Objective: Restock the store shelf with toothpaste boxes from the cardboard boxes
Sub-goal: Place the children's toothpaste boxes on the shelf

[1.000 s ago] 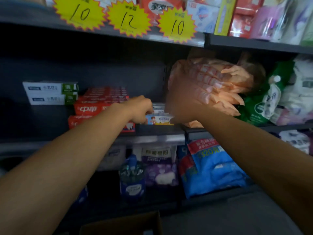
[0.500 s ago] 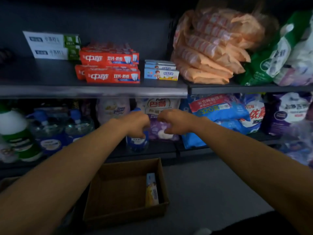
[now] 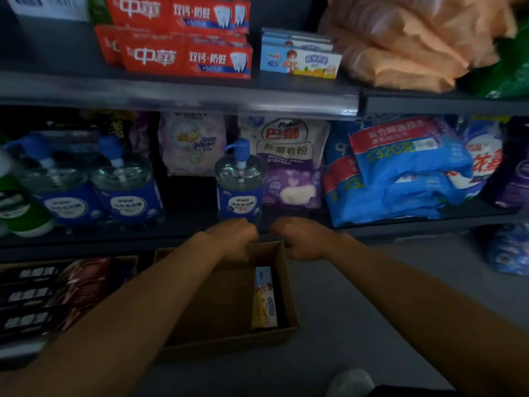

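Cardboard box (image 3: 289,285) below left hand (image 3: 233,239)

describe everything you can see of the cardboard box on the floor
The cardboard box is plain brown, open-topped and shallow, sitting flat on the grey floor below the bottom shelf. It is nearly empty: one blue-and-yellow toothpaste box stands on edge against its right wall. The left hand is over its far side, contact unclear; the right hand is beside its far right corner.

Dim aisle, grey floor (image 3: 357,310), dark shelving (image 3: 177,96).
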Available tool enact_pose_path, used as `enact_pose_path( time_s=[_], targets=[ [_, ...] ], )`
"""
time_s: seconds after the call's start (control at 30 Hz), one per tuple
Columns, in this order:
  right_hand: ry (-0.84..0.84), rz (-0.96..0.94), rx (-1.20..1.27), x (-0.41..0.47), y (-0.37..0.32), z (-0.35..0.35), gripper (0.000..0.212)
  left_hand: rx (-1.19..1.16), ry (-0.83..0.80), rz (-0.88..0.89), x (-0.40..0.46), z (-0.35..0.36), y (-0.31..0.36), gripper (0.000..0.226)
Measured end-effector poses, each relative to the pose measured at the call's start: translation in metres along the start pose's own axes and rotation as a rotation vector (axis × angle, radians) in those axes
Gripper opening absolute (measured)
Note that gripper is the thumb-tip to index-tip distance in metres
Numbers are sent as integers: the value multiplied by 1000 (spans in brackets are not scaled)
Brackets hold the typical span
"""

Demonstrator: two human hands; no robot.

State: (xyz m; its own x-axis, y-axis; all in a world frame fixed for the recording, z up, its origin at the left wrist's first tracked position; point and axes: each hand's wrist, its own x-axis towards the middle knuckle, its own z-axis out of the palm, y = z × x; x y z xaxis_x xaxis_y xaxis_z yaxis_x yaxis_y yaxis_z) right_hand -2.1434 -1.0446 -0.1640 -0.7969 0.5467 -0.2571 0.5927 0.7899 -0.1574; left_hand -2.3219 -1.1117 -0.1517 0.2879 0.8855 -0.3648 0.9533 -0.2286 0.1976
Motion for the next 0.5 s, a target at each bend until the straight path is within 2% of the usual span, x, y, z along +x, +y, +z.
enact_pose_path(
  time_s=[0.13, 0.2, 0.33, 0.5],
  targets=[
    [-43, 20, 36, 13, 7, 24, 33, -120, -114, 0, 23, 28, -6, 13],
    [-69, 20, 34, 19, 11, 32, 39, -141, -142, -6, 36, 41, -10, 21],
    [-70, 19, 48, 33, 23, 43, 34, -168, -226, -25, 67, 70, -11, 36],
    [-25, 31, 51, 50, 47, 57, 34, -204, -164, -31, 98, 101, -12, 37]
  ],
)
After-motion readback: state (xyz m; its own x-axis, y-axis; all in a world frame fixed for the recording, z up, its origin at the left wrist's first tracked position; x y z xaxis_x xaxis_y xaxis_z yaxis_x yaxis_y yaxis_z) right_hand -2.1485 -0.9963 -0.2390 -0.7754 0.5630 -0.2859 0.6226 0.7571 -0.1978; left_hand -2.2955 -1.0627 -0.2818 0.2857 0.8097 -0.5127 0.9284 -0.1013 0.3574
